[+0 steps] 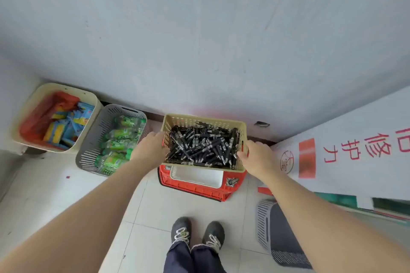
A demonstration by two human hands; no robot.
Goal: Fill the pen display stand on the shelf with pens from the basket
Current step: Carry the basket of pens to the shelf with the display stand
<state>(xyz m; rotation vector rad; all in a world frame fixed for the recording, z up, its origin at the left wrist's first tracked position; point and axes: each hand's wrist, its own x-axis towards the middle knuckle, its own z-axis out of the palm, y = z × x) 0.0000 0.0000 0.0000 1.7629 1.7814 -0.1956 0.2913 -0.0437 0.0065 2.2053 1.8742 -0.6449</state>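
Two bins blurred at the left, a cream bin [26, 113] of bright packets [66, 126] and a grey basket [88, 155] of green-labelled bottles [117, 139], stand beside the beige basket [204, 118] heaped with black pens [199, 146] atop a red crate [195, 188], its side walls clasped by the left grip [150, 146] and right grip [255, 155], fingertips partly hidden.
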